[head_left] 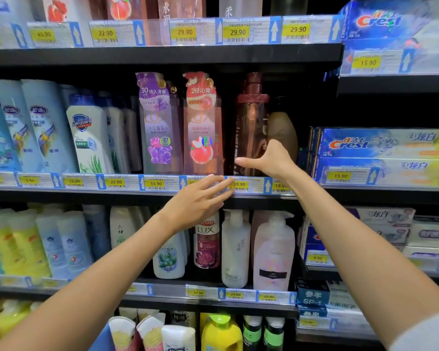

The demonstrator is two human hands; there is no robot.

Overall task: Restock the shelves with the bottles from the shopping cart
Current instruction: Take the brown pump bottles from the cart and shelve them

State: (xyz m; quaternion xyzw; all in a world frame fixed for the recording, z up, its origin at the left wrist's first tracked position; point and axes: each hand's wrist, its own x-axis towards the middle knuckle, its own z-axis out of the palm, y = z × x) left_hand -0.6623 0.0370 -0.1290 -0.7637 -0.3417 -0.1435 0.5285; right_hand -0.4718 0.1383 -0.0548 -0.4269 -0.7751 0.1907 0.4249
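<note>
One dark brown pump bottle (251, 127) stands upright on the middle shelf (162, 192), right of the pink Lux bottle (203, 127), apparently being seated in its row. Around its lower right side curves the right hand (269, 158), thumb across the front; its fingers are hidden behind. Nearer and lower left, the left hand (200, 201) hovers with straight fingers, holding nothing, by the price strip (240, 184).

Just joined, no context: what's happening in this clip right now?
A person is restocking a shop shelf of body-wash bottles. The right hand rests against the tall translucent brown pump bottle on the middle shelf, thumb spread; whether it grips the bottle is unclear. The left hand is open, its fingers reaching towards the yellow price-tag strip just below. The cart is out of view.
</note>
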